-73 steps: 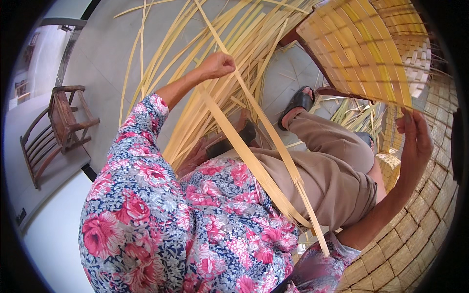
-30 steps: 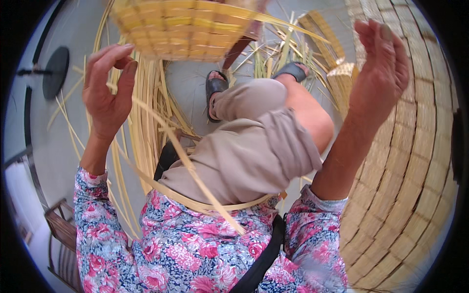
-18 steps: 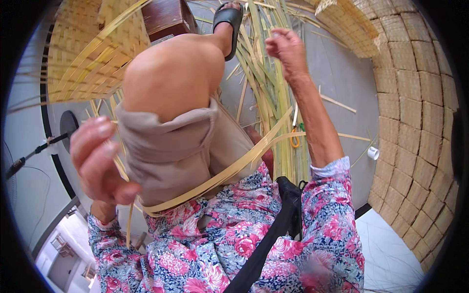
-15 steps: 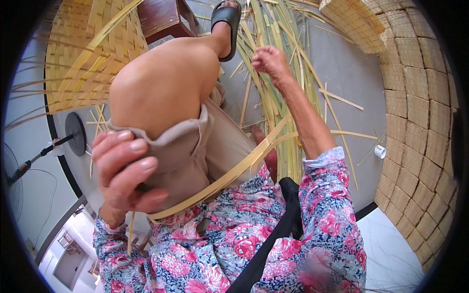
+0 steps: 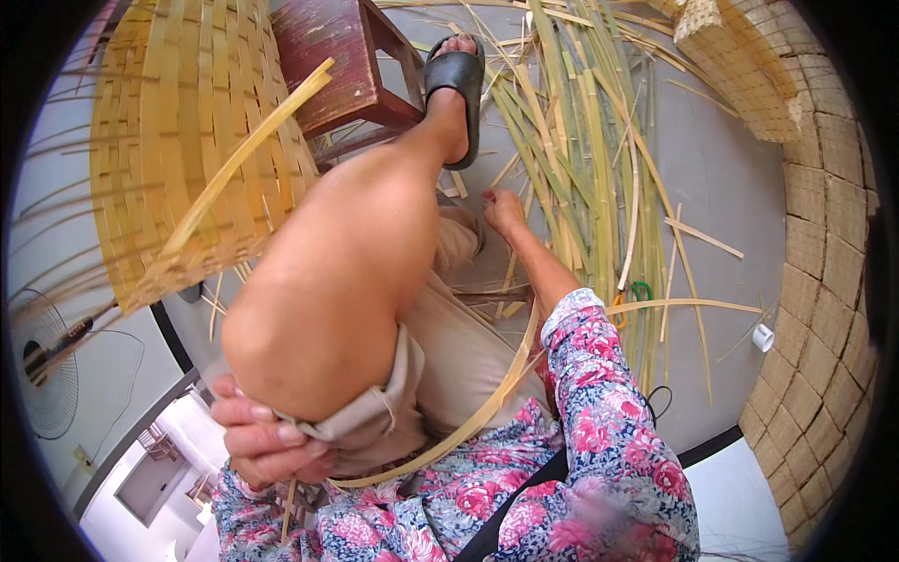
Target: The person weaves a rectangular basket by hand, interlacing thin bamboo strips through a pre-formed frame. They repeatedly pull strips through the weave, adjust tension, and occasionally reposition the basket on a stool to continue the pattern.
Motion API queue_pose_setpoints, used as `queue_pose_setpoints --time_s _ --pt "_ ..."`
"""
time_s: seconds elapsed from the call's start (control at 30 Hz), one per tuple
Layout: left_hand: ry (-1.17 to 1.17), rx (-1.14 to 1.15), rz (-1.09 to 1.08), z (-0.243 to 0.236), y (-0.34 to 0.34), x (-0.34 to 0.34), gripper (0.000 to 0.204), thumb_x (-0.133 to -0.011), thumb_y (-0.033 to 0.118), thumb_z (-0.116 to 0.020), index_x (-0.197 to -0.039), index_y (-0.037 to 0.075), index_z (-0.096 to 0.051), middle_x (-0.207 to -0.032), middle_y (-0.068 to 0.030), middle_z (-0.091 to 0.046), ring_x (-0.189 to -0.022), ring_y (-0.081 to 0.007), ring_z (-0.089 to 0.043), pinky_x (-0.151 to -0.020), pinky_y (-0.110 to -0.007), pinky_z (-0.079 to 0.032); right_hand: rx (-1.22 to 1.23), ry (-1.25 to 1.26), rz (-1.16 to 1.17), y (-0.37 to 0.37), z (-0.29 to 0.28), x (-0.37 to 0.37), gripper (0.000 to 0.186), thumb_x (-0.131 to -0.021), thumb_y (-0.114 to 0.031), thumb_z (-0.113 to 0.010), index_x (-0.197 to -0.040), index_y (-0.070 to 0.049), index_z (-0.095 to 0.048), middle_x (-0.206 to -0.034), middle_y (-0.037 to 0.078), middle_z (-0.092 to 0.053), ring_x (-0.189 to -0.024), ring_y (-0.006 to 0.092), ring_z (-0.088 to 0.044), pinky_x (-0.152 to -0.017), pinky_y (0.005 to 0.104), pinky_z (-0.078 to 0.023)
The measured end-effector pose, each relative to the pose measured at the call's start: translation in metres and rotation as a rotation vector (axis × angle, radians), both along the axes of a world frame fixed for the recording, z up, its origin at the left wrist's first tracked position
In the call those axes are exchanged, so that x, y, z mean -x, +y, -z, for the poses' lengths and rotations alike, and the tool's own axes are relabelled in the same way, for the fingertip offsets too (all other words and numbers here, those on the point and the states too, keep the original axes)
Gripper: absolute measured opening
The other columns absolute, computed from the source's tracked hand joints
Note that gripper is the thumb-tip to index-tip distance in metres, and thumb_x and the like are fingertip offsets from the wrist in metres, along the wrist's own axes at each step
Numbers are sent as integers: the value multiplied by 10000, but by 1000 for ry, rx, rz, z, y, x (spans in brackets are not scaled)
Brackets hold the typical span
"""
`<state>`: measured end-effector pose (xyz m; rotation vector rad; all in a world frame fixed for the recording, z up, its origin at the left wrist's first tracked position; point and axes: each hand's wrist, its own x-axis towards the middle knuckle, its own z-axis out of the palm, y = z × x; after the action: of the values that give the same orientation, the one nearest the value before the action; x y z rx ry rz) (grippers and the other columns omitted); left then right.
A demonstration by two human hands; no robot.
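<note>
My left hand (image 5: 267,433) is at the rolled hem of my beige trouser leg (image 5: 375,421), beside my bare raised knee. Its fingers are curled against the cloth; the thumb is hidden. A long thin bamboo strip (image 5: 468,426) curves across my lap from beneath that hand toward my right forearm. Another narrow strip end (image 5: 288,510) hangs below the hand. My right hand (image 5: 506,212) is stretched forward and down, closed, near several bamboo strips (image 5: 599,169) spread on the floor. Whatever it may hold is too small to tell.
At the left stands a partly woven bamboo basket (image 5: 192,140) with loose strip ends. A worn red wooden stool (image 5: 332,70) is behind my sandalled foot (image 5: 454,94). Scissors with orange and green handles (image 5: 618,309) lie near the strips. Stacked woven blocks (image 5: 805,281) line the right; a fan (image 5: 51,365) stands left.
My right hand has moved down and toward my foot, its forearm now lower. My left hand has shifted down and closer to the knee. The whole view has tilted, showing more of the stool.
</note>
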<state>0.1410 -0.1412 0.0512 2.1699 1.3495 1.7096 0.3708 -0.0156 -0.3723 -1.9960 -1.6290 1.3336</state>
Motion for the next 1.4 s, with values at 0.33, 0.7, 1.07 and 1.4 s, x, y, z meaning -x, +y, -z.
queue_pose_setpoints --time_s 0.33,0.7,1.07,1.4 --pt "66 -1 238 -5 0 17 167 -624 274 -820 -727 366 -725 -875 170 -583 -973 -114 -519 -839 -349 -341 -189 -455 -773 10 -33 34 269 -904 -142 -574 -1116 -97 -733 -1242 111 -602 -1205 297 -550 -964 416 -444" --pt "-260 -464 -258 24 15 -27 188 -691 388 -736 -592 401 -577 -753 173 -479 -897 -103 -471 -839 -376 -318 -93 -227 -131 12 -13 6 359 -797 -118 -750 -1115 -32 -609 -1115 216 -634 -1019 436 -642 -852 517 -535" --pt "-369 -464 -242 19 14 -43 297 -783 355 -692 -568 317 -491 -692 180 -471 -839 -82 -455 -796 -355 -300 -46 -473 -414 19 0 38 198 -932 -143 -569 -1115 -83 -617 -1111 148 -635 -985 341 -678 -814 485 -530" --pt "-484 -586 -320 16 25 -55 286 -772 344 -689 -553 341 -504 -662 171 -427 -814 -83 -434 -819 -372 -288 -15 -443 -314 17 -10 55 198 -874 -145 -651 -1056 -68 -638 -1099 140 -647 -995 354 -680 -816 481 -547"
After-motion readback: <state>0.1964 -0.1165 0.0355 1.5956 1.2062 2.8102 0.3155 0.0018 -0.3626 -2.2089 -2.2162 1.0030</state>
